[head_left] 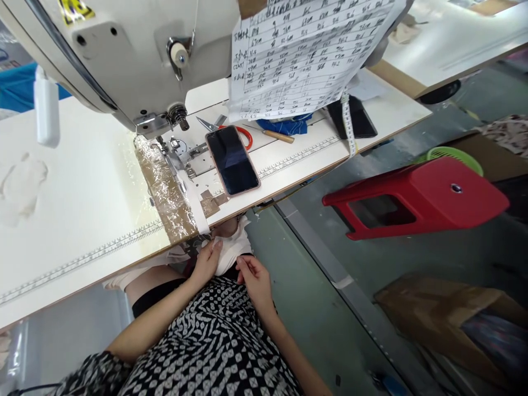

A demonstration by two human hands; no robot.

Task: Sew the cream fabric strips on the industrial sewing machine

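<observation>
White fabric (231, 248) lies across my lap, just below the table's front edge. My left hand (208, 259) is closed on its left side, thumb on top. At the fabric's right side is my right hand (254, 278), its fingers curled with thumb and forefinger pinched together; whether any cloth is between them is too small to make out. Above the hands stands a sewing machine (136, 60), and a white strip (197, 206) hangs from its needle area over the table edge.
On the white table (82, 220) lie a phone (233, 159), red-handled scissors (247, 137), a wooden-handled awl (278, 136) and a tape measure (348, 124). A handwritten sheet (305, 60) hangs from the machine. To the right are a red stool (424, 195) and a brown bag (445, 313).
</observation>
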